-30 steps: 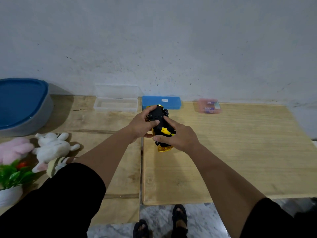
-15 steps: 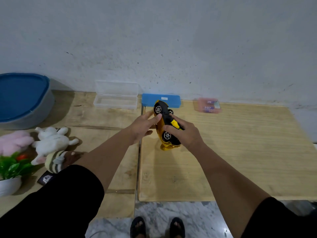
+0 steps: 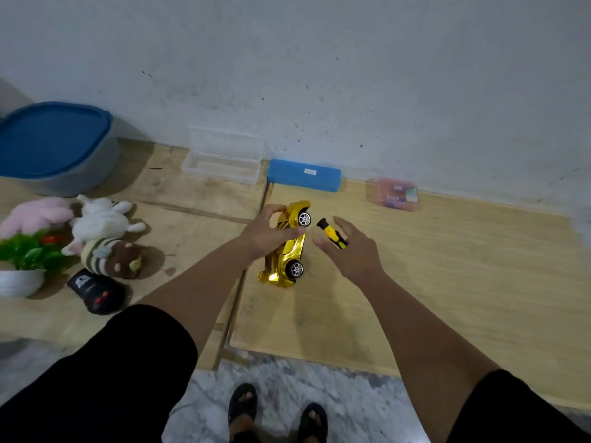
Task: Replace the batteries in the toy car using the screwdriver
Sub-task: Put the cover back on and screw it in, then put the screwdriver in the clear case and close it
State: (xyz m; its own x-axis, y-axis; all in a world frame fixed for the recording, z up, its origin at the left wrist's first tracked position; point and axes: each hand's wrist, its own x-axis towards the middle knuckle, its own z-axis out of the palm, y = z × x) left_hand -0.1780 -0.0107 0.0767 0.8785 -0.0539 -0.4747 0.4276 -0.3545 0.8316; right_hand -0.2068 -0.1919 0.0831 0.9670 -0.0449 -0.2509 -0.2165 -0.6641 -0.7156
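Beside the blue case [image 3: 303, 179] that lies along the wall, the gold toy car [image 3: 285, 247] is tipped on its side on the wooden surface [image 3: 463, 266], two wheels facing right. The left hand [image 3: 267, 233] grips the car from above, thumb and fingers curled round its body between the wheels. The right hand [image 3: 351, 251] hangs just right of the car with fingers spread and relaxed, holding nothing; the screwdriver [image 3: 332, 233], black and yellow in the handle, shows just past its fingers, its tip hidden, and whether it rests on the surface or touches the hand cannot be told.

The car looks like a light, hollow plastic shell with a shiny plated skin, so it is likely slippery and apt to roll or twist under a pressing tool. It should handle best gripped across the stiff middle of the body, clear of the wheels, underside turned up. The screwdriver looks small and rigid; take it by the thick handle.

A pink box [image 3: 396, 195], farther right of the blue case, may hold batteries, though that is too blurred to confirm. Left of the car lie a clear box [image 3: 220, 167], soft toys [image 3: 102, 219] and a black remote [image 3: 96, 290].
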